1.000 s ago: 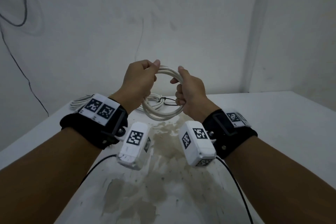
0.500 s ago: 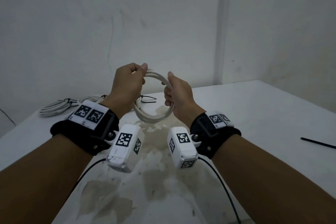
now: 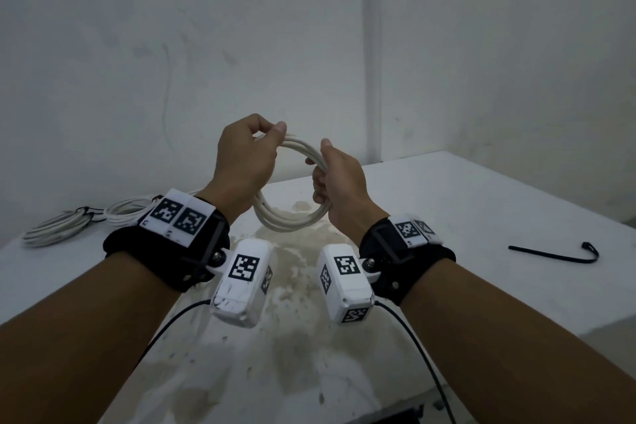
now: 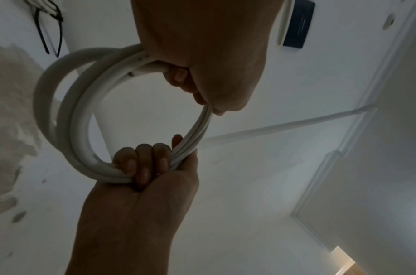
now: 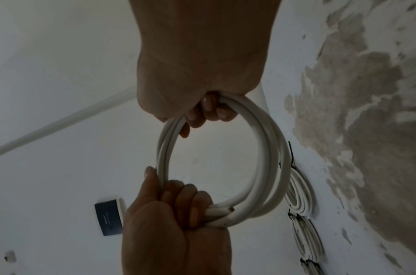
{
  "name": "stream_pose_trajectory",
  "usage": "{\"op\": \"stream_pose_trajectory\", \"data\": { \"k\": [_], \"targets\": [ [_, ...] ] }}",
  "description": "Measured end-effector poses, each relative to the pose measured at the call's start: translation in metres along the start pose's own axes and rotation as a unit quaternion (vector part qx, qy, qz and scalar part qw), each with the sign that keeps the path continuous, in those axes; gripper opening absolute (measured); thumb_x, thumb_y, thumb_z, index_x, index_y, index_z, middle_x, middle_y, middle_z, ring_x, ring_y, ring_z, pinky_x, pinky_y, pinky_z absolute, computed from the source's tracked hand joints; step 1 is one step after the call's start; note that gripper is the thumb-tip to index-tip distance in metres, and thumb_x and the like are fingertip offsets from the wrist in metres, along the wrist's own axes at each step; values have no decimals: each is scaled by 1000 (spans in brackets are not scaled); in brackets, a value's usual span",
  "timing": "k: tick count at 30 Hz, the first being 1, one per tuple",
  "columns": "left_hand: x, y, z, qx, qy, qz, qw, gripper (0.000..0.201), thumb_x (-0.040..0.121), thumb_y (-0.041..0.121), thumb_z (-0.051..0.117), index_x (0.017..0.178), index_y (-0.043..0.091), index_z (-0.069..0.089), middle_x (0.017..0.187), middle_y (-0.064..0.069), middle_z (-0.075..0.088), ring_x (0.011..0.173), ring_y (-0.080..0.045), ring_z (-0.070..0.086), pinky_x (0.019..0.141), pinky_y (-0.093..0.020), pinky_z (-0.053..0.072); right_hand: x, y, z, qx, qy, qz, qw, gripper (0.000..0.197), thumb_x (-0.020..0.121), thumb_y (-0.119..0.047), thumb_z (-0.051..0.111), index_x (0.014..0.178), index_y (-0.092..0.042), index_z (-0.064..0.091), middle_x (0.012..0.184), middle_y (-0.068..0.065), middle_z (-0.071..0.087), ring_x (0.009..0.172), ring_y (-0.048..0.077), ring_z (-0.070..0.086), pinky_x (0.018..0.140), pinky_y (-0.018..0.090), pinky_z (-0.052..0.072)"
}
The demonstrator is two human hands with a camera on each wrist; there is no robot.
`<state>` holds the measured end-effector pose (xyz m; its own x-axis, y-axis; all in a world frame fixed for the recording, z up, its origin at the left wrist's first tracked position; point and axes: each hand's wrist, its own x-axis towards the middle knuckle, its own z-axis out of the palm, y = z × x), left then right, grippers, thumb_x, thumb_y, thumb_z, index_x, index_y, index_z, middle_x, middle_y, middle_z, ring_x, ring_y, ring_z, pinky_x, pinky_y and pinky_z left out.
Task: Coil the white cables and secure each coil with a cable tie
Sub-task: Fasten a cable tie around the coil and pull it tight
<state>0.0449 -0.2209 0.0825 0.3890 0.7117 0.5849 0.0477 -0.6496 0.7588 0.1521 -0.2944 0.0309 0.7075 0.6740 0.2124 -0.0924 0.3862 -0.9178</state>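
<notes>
1. White cable coil (image 3: 292,217): centre of the head view, held above the desk (image 3: 481,217).
2. Our left hand (image 3: 244,162): fingers curled round the coil's left side.
3. Our right hand (image 3: 340,182): fingers curled round its right side.
4. Black cable tie (image 3: 554,253): loose, right of frame.
5. Tied coils (image 3: 55,227): left edge.

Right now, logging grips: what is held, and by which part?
Both hands grip one white cable coil: left hand its left side, right hand its right side.
</notes>
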Motion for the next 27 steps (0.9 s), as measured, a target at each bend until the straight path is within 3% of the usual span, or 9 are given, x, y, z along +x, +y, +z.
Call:
{"op": "stream_pose_trajectory", "data": {
  "k": [4,7,10,14,17,20,21,23,27],
  "targets": [
    [-9,4,16,-2,-18,2,1000,27,95,38,61,83,14,66,62,-3,55,41,-7,42,51,-27,39,-5,-3,-24,-52,-1,-5,999,54,105,-43,37,78,-6,64,56,6,53,45,18,48,50,29,47],
    [-13,11,32,-7,-42,15,999,27,94,37,62,85,12,67,62,-4,56,41,-7,42,51,-26,38,0,-1,-67,-231,87,-9,969,52,99,-44,40,70,-13,68,71,10,71,69,29,69,76,41,58],
    [-16,22,47,-23,-75,25,997,26,95,36,63,85,12,67,64,-3,56,43,-7,43,51,-26,36,-2,-14,-143,-533,190,16,825,29,91,-30,52,93,-6,69,104,14,72,102,36,66,83,32,50],
    [-20,35,60,-44,-99,38,993,25,95,36,63,86,13,67,66,-1,57,48,-8,46,52,-26,36,-18,-33,-245,-695,266,104,660,32,89,-20,54,113,-1,61,129,22,55,116,42,54,95,40,47],
    [-21,39,67,-63,-113,37,991,24,94,36,64,81,16,66,65,1,56,41,-3,45,52,-27,35,-39,-43,-297,-803,218,168,529,34,91,-19,46,122,-8,57,130,15,51,119,39,42,100,45,40],
    [-21,38,68,-68,-122,37,990,24,94,36,64,77,18,64,63,0,55,37,-2,43,51,-27,34,-64,-47,-324,-875,106,185,434,17,83,-18,57,99,-20,63,112,4,63,104,28,59,93,42,46],
    [-21,37,67,-67,-123,34,990,24,94,37,64,77,19,64,63,-1,55,38,-3,42,50,-27,34,-66,-47,-329,-879,94,188,428,15,83,-18,59,97,-19,64,109,3,64,101,25,62,91,38,50],
    [-20,32,65,-64,-125,26,990,25,93,38,64,77,19,64,62,-2,55,39,-5,39,49,-27,33,-59,-45,-325,-858,124,165,471,21,89,-16,55,105,-13,69,113,7,67,104,24,65,86,30,53],
    [-12,19,53,-81,-136,8,987,26,93,35,65,74,19,63,56,1,51,36,-4,34,47,-27,29,-6,-36,-276,-758,167,55,628,17,94,-15,58,103,-4,66,109,18,70,103,34,65,80,33,49]
  ]
}}
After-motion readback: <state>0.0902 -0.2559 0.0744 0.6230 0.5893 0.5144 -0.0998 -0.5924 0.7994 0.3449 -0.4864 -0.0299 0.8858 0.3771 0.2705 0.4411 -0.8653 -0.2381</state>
